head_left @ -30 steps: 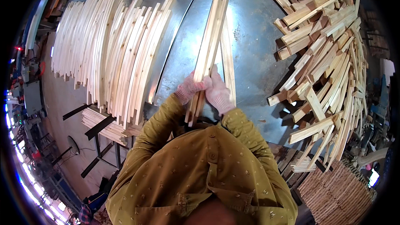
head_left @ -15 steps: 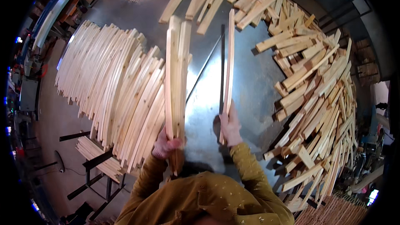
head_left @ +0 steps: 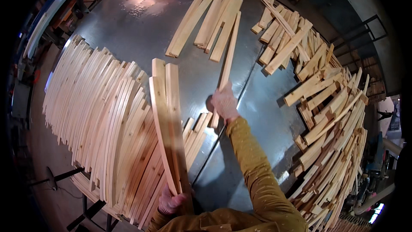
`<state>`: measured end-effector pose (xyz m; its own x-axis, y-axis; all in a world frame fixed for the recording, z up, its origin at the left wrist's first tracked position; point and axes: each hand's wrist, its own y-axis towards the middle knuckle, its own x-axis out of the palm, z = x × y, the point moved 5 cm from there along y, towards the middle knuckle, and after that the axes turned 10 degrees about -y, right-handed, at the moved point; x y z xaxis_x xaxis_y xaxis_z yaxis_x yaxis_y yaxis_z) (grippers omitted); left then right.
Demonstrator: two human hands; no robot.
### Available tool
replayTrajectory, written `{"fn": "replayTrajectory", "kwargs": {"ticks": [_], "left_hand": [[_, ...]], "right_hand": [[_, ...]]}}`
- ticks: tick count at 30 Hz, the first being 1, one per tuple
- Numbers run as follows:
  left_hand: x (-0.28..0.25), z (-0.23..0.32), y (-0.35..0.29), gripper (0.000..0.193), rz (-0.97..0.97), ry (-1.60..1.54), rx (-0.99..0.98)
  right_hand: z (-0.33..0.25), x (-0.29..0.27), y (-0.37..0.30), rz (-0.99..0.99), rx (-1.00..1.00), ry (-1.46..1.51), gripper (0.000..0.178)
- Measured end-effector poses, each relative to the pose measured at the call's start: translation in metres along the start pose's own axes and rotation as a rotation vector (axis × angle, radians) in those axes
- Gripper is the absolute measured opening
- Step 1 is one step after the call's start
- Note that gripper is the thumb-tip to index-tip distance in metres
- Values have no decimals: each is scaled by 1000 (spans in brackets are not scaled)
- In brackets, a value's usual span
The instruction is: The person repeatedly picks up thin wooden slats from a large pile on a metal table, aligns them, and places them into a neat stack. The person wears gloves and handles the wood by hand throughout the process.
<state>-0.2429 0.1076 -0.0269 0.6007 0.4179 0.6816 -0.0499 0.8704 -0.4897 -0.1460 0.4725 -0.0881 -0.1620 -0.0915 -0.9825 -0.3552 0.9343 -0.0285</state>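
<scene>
My left hand (head_left: 171, 201), in a pale knitted glove, grips a small bundle of wooden strips (head_left: 172, 103) near their lower end. The bundle stands up lengthwise, pointing away from me, beside the right edge of a long row of pale strips (head_left: 86, 99). My right hand (head_left: 225, 102), gloved too, is stretched further forward and closed round a single wooden slat (head_left: 232, 47). That slat's far end is close to a small group of short boards (head_left: 221, 25) at the far side of the metal table (head_left: 141, 30).
A jumbled heap of wooden pieces (head_left: 330, 111) covers the table's right side. More short boards (head_left: 191, 23) lie at the far middle. A dark seam (head_left: 210, 157) crosses the tabletop. Black metal bars (head_left: 86, 212) jut out below the row at lower left.
My right hand has moved forward with the slat, toward the far boards. My left hand and its bundle are lower in view, the bundle leaning left. The whole view has shifted.
</scene>
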Motion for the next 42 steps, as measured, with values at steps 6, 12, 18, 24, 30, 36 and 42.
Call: {"fn": "replayTrajectory", "kwargs": {"ticks": [6, 12, 18, 24, 30, 36, 42], "left_hand": [[-1, 33, 15, 72, 154, -61, 36], [-15, 41, 16, 78, 311, -162, 122], [-9, 39, 20, 80, 156, -69, 139], [12, 43, 29, 70, 37, 39, 128], [95, -39, 58, 83, -125, 357, 90], [65, -134, 15, 68, -72, 1431, 139], [31, -157, -69, 79, 305, 1764, 58]], "right_hand": [[-50, -27, 158, 15, -8, -190, 25], [-80, -43, 133, -269, 215, 713, 56], [-96, -112, 217, 36, 196, 517, 60], [-79, -116, 87, 72, -113, 741, 35], [-8, -111, -202, 40, -114, 837, 76], [57, -56, -318, -455, 160, 224, 54], [155, -245, -430, 191, 127, -9, 75]]}}
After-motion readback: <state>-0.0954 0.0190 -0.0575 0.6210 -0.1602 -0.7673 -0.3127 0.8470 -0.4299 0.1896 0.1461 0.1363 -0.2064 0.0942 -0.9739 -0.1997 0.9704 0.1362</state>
